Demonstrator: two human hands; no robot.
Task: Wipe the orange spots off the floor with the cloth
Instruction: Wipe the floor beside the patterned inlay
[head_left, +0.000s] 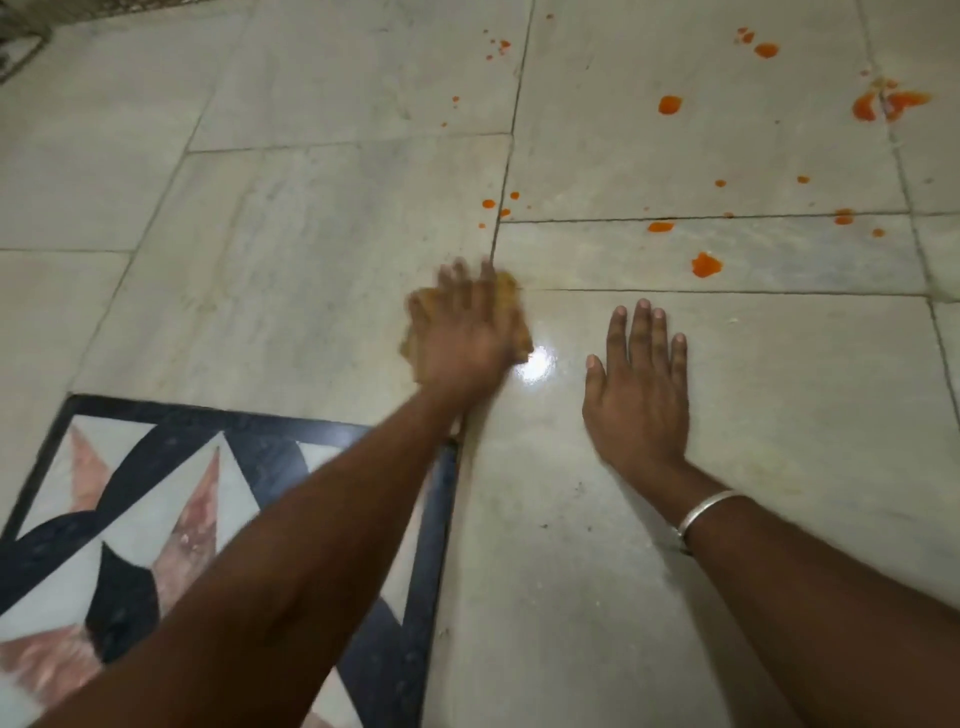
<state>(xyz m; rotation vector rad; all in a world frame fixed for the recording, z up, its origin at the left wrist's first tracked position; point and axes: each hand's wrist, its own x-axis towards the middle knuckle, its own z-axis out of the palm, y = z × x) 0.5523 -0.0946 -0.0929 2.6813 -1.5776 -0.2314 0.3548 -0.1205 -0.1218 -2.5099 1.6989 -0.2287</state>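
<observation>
My left hand (467, 332) lies flat on a yellowish cloth (511, 291) and presses it to the pale marble floor (311, 234); the hand is blurred by motion and covers most of the cloth. My right hand (639, 384) rests palm down on the floor with straight fingers, a silver bangle (701, 514) on its wrist. Several orange spots dot the floor beyond both hands: a blob (706, 265) just past my right hand, small drops (488, 203) above the cloth, a round spot (670, 105) farther off, and a larger smear (888, 104) at the far right.
A black-bordered inlay panel (156, 519) with pink and white shapes lies at lower left under my left forearm. A bright light reflection (535, 366) shines on the floor between my hands. Faint yellowish streaks mark the tile near the cloth.
</observation>
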